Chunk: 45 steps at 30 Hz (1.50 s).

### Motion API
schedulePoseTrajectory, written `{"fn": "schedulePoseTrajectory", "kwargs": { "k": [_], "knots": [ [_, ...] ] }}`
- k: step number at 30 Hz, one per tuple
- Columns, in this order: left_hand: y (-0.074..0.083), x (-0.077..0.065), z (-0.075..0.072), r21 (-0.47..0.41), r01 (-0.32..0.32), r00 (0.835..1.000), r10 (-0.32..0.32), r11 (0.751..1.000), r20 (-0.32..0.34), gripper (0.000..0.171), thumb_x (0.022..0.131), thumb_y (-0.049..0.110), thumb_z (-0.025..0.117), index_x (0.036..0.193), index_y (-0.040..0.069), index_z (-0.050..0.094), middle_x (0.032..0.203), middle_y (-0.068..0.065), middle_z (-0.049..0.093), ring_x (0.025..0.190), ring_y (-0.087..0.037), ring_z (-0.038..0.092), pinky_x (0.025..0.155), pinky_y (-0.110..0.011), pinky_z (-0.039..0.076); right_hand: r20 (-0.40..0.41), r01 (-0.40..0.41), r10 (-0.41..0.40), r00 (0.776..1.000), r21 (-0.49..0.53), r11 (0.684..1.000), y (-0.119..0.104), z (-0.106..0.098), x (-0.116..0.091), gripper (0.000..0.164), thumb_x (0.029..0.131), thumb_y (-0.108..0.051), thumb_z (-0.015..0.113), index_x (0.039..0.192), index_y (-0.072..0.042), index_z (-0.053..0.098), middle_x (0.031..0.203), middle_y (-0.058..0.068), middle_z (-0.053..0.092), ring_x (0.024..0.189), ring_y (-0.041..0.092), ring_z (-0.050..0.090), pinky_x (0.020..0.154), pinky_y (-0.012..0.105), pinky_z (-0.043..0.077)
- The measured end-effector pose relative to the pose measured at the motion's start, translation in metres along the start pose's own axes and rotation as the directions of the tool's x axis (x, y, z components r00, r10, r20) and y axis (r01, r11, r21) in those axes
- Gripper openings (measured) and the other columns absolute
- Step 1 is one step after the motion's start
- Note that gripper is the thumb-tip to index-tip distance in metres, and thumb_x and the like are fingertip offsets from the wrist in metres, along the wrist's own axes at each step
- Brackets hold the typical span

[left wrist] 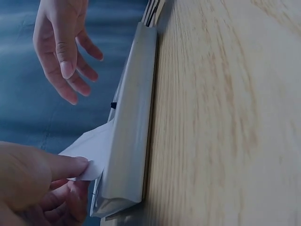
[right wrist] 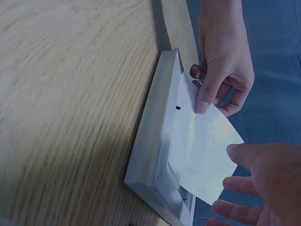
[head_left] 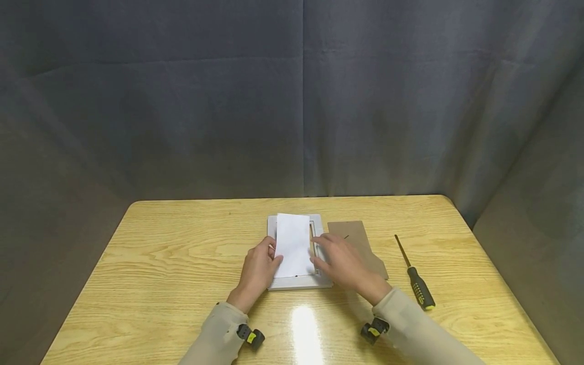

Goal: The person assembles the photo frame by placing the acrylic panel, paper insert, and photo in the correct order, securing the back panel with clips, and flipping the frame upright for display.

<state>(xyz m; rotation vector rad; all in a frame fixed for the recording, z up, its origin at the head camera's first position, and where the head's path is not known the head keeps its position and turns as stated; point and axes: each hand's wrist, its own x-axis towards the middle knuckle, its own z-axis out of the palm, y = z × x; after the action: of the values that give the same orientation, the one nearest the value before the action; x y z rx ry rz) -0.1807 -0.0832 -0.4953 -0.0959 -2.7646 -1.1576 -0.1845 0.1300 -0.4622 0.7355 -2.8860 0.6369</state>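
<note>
A white sheet of paper [head_left: 293,243] lies tilted over a white picture frame [head_left: 301,284], covering most of its opening. My left hand [head_left: 257,266] pinches the sheet's left edge between thumb and fingers, and the left wrist view shows that edge of the sheet [left wrist: 91,148] raised above the frame. On the other side, my right hand [head_left: 342,259] is spread, its fingertips close to the sheet's right edge. In the right wrist view the paper [right wrist: 202,146] bows upward, and a small dark tab [right wrist: 178,108] shows at the frame's near rim.
A brown backing board [head_left: 352,230] lies right of the frame, partly hidden under my right hand and forearm. Farther right rests a screwdriver [head_left: 421,290] with a black and yellow handle. Grey curtains [head_left: 219,111] stand behind the wooden table [head_left: 173,263].
</note>
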Motion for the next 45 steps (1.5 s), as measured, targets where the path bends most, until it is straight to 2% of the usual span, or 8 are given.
{"fn": "schedulePoseTrajectory", "kwargs": {
  "k": [8, 12, 16, 25, 29, 37, 45],
  "knots": [
    [0.001, 0.000, 0.002, 0.193, -0.017, 1.000, 0.017, 0.981, 0.002, 0.034, 0.074, 0.023, 0.077, 0.100, 0.013, 0.058, 0.063, 0.007, 0.053, 0.052, -0.010, 0.046, 0.047, -0.029, 0.036, -0.015, 0.004, -0.004, 1.000, -0.015, 1.000, 0.002, 0.001, 0.000, 0.046, 0.088, -0.035, 0.061, 0.126, -0.009, 0.061, 0.121, 0.013, 0.061, 0.111, 0.028, 0.056, 0.092, 0.045, 0.045],
    [0.000, 0.000, 0.002, 0.234, -0.016, 1.000, 0.016, 0.972, 0.004, 0.043, 0.071, 0.029, 0.079, 0.103, 0.010, 0.059, 0.061, 0.007, 0.050, 0.050, -0.010, 0.045, 0.045, -0.028, 0.036, -0.028, 0.011, -0.011, 1.000, -0.017, 1.000, 0.003, 0.002, 0.000, 0.046, 0.087, -0.034, 0.062, 0.124, -0.008, 0.062, 0.119, 0.013, 0.061, 0.109, 0.029, 0.056, 0.092, 0.046, 0.045],
    [0.000, 0.001, 0.004, 0.237, -0.014, 1.000, 0.015, 0.971, -0.005, 0.043, 0.070, 0.031, 0.079, 0.102, 0.009, 0.060, 0.062, 0.007, 0.052, 0.050, -0.009, 0.046, 0.046, -0.028, 0.037, -0.024, 0.012, -0.013, 1.000, -0.019, 1.000, 0.004, 0.003, 0.000, 0.045, 0.087, -0.034, 0.063, 0.124, -0.007, 0.062, 0.120, 0.014, 0.061, 0.109, 0.029, 0.056, 0.092, 0.046, 0.045],
    [-0.003, 0.004, 0.003, 0.189, 0.001, 1.000, 0.004, 0.982, -0.028, 0.040, 0.072, 0.029, 0.078, 0.102, 0.011, 0.059, 0.061, 0.007, 0.051, 0.049, -0.011, 0.045, 0.046, -0.029, 0.036, -0.016, 0.008, -0.008, 1.000, -0.022, 1.000, 0.007, 0.002, 0.000, 0.046, 0.086, -0.034, 0.062, 0.124, -0.008, 0.061, 0.117, 0.011, 0.062, 0.104, 0.026, 0.058, 0.089, 0.043, 0.047],
    [-0.003, 0.004, 0.002, 0.153, 0.023, 1.000, -0.022, 0.988, -0.008, 0.039, 0.073, 0.030, 0.077, 0.102, 0.012, 0.058, 0.060, 0.007, 0.051, 0.049, -0.011, 0.045, 0.047, -0.031, 0.036, -0.015, -0.001, 0.001, 1.000, -0.027, 1.000, 0.007, 0.001, -0.001, 0.045, 0.086, -0.034, 0.062, 0.123, -0.009, 0.062, 0.117, 0.010, 0.062, 0.105, 0.026, 0.059, 0.089, 0.043, 0.047],
    [-0.002, 0.004, -0.003, 0.001, 0.069, 0.997, -0.069, 0.998, 0.021, 0.032, 0.076, 0.030, 0.074, 0.097, 0.013, 0.058, 0.063, 0.008, 0.059, 0.055, -0.011, 0.050, 0.053, -0.032, 0.039, -0.011, 0.003, -0.003, 1.000, -0.022, 1.000, 0.006, -0.001, 0.000, 0.046, 0.086, -0.033, 0.062, 0.124, -0.007, 0.061, 0.118, 0.012, 0.062, 0.105, 0.027, 0.058, 0.089, 0.044, 0.047],
    [0.004, 0.004, -0.009, -0.171, 0.093, 0.993, -0.080, 0.981, 0.085, 0.030, 0.079, 0.028, 0.072, 0.099, 0.011, 0.056, 0.062, 0.005, 0.062, 0.052, -0.012, 0.049, 0.049, -0.029, 0.038, -0.016, -0.002, 0.002, 1.000, -0.034, 0.999, 0.007, -0.003, 0.000, 0.043, 0.087, -0.034, 0.062, 0.122, -0.010, 0.063, 0.115, 0.010, 0.063, 0.103, 0.025, 0.059, 0.087, 0.043, 0.048]
  ]
}}
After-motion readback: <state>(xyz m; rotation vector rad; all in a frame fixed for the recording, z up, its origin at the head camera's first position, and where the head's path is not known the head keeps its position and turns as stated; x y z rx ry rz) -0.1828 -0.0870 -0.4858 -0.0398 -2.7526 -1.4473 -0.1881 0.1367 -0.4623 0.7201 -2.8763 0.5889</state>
